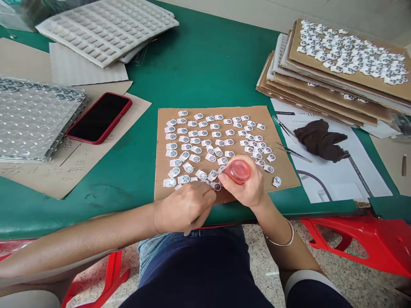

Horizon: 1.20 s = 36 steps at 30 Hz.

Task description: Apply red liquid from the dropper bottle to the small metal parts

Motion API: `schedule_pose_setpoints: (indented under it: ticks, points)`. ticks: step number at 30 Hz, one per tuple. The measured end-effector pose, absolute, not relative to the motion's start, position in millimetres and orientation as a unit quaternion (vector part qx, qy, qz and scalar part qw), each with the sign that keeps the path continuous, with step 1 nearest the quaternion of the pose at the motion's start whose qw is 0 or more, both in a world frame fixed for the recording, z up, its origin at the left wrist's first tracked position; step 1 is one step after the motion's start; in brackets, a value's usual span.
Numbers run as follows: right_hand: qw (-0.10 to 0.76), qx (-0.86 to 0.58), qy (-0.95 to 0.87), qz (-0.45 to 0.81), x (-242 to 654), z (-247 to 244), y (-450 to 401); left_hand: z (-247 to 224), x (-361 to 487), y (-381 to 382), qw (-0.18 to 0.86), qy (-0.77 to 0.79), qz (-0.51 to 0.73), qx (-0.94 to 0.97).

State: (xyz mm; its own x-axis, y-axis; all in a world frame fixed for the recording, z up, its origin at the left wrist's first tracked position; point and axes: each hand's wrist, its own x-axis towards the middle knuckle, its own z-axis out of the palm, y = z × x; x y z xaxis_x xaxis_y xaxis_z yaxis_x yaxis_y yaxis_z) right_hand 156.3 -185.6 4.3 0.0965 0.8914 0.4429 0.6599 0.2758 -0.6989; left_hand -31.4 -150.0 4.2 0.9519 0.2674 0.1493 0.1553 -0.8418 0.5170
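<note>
A brown cardboard sheet (266, 117) lies on the green table, covered with several rows of small white labels (205, 145), each with a round silver disc. My right hand (244, 182) grips a translucent pink rubber bulb (237, 171) just above the labels' lower edge. My left hand (184, 207) curls beside it, its fingertips at the labels near a disc with a red centre (217, 186). Whatever those fingertips pinch is hidden.
Stacked cardboard sheets (340, 81) with more labels stand at right, near two pairs of tweezers (292, 152) and a dark cloth (319, 140). A red phone (99, 117), a clear blister tray (38, 119) and white moulded trays (105, 34) lie at left and back.
</note>
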Motion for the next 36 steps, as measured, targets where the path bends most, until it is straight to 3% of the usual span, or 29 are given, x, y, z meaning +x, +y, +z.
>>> schedule_pose_setpoints:
  ticks: [3,8,10,20,36]
  points:
    - [0.469,-0.589,-0.645,0.132,157,2,-197,7,-31,-143,0.324,0.119,0.098,0.933]
    - [0.677,-0.544,-0.493,0.045,149,-15,-233,7,-31,-134,0.370,0.123,0.098,0.915]
    - [0.697,-0.546,-0.464,0.044,145,-24,-245,7,-32,-133,0.382,0.122,0.100,0.911]
    - [0.595,-0.559,-0.574,-0.068,145,-41,-254,7,-34,-132,0.410,0.130,0.111,0.896]
    - [0.536,-0.564,-0.626,-0.049,145,-36,-255,6,-34,-132,0.400,0.116,0.120,0.901]
